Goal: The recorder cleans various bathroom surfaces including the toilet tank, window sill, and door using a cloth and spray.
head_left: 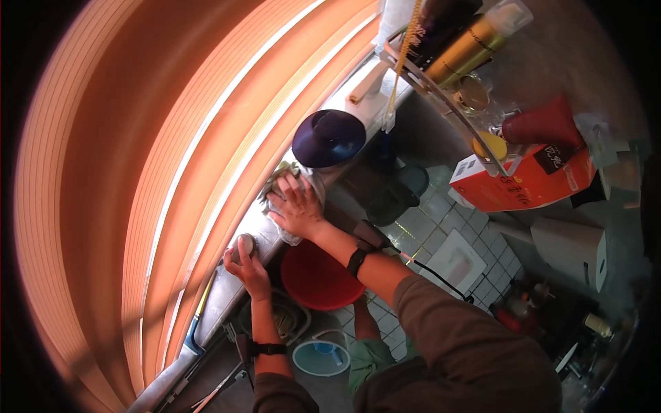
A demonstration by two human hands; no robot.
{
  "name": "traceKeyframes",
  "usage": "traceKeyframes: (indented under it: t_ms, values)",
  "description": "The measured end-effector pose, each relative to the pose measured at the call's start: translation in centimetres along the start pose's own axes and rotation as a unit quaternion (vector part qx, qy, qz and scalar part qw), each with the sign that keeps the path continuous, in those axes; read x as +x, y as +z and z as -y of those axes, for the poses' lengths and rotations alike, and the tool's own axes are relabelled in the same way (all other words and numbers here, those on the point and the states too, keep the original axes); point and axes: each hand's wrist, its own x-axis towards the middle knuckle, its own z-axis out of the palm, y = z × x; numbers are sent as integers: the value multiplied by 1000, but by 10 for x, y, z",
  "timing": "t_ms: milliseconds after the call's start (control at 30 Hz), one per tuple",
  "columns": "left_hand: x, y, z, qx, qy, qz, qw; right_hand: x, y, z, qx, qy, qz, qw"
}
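Observation:
Along a narrow ledge under the blinds, my right hand (297,206) presses a pale, crumpled cloth (313,180) onto the surface, its fingers bent over the fabric. A dark blue, shiny, round-topped object (329,139) stands on the ledge just beyond the cloth. Nearer and to the left, my left hand (249,274) has its fingertips around a small round greyish object (248,242) at the ledge; its exact kind cannot be made out. Black bands circle both wrists.
Orange blinds (172,138) hang along the left. A red basin (320,279) and a pale bucket (321,358) are below the ledge. A wall rack (447,103) carries a gold spray can (475,43), a red tube (544,127) and a red box (523,186) at right.

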Motion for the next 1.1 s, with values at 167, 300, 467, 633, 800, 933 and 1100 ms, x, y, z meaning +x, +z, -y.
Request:
traceKeyframes:
  t_ms: [167, 300, 467, 633, 800, 933, 1100]
  values:
    - [17, -2, -43, 5, 3, -22, 1000, -5, 0, -10, -21, -47, -25, 998]
    - [94, -20, -125, -208, 53, 47, 976, 10, -8, 13, 24, -8, 111, 994]
    - [169, 35, -225, -400, 26, 89, 912, 12, 6, -4, 773, 105, -159, 605]
    - [172, 23, -208, -288, 47, 70, 954, 18, -20, -10, 403, 144, 96, 899]
    - [135, 8, -203, -313, -33, -23, 949, 22, -3, -47, 424, 124, 154, 884]
    - [131, -31, -213, -302, -93, -66, 947, 4, 19, -75, 430, 115, 212, 870]
    - [102, -80, -158, -293, -160, -101, 937, 39, -30, -63, -25, 2, 142, 990]
